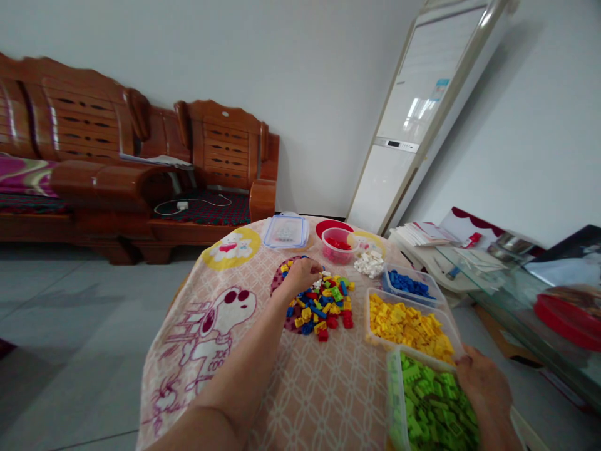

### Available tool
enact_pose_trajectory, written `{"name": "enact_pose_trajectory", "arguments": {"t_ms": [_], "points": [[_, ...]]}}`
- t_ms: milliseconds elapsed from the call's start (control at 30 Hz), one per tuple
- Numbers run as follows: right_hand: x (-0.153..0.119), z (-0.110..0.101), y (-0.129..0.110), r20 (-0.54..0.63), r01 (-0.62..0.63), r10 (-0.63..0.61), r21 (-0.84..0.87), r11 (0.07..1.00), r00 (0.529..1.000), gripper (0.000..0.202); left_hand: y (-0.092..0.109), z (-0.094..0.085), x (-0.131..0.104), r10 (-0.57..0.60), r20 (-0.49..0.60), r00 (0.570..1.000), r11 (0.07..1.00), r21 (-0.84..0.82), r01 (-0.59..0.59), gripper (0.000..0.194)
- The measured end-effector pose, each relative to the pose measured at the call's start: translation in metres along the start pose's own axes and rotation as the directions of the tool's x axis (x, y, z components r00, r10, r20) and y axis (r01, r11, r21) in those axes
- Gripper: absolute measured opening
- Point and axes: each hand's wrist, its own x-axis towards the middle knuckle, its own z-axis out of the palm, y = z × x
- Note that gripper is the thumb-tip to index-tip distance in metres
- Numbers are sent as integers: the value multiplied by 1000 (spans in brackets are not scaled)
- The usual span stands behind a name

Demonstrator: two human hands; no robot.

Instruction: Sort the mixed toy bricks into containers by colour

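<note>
My left hand reaches over a pile of mixed toy building bricks, its fingers pinched together at the pile's far side. Whatever sits between those fingertips is too small to make out; white bricks lie close by. At the right, my right hand has its fingers closed at the rim where two clear plastic boxes meet. One box holds yellow bricks, and the nearer box holds green bricks. Its fingertips are partly hidden.
Blue bricks fill part of another box, beside a heap of white bricks. Red bricks sit in a round tub near a clear lid. A glass table stands at right, a wooden sofa behind.
</note>
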Motion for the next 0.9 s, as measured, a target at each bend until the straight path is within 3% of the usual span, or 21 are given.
{"name": "enact_pose_trajectory", "arguments": {"t_ms": [167,367,467,633,900], "points": [[-1,-4,-3,12,-14,14,9,1000,1000,52,9,4,-5,45,294,955,998,38,-59,22],[-2,-7,-7,34,-45,45,5,999,998,51,20,10,-6,73,396,915,971,180,-155,35],[-2,-5,-6,39,-35,35,-2,999,999,52,19,11,-5,75,394,916,969,189,-160,34],[-1,-5,-6,25,-13,13,-11,1000,1000,50,13,15,-2,64,263,963,982,156,-108,40],[-5,-11,-16,8,10,-10,-2,1000,1000,50,10,8,-2,141,204,969,987,51,-155,37]]}}
